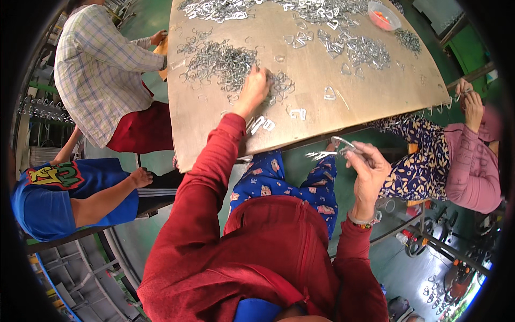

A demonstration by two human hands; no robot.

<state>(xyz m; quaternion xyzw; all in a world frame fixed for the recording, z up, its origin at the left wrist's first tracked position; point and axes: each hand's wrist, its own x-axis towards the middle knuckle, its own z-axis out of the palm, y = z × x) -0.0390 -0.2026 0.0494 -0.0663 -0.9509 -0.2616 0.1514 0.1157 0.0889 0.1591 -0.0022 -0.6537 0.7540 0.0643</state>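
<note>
My left hand [255,90] reaches over the table, fingertips bent down at the edge of a pile of small bent wire pieces [228,64]; whatever they pinch is hidden. My right hand [369,167] is raised beside the table's near edge, fingers closed on a bent metal loop [343,141]. Thin pale metal prongs [321,155] stick out leftward from beside that loop. On the tabletop near my left wrist lie several flat metal hooks [261,124]. A squarish metal hook [298,114] and a single triangular metal loop [329,93] rest farther right.
Piles of metal loops [367,52] cover the table's [311,131] far side, with a clear bowl [383,16] of orange pieces there. A person in a plaid shirt [99,70] stands left; another in blue [59,198] is nearer. A person in pink [472,161] works at right.
</note>
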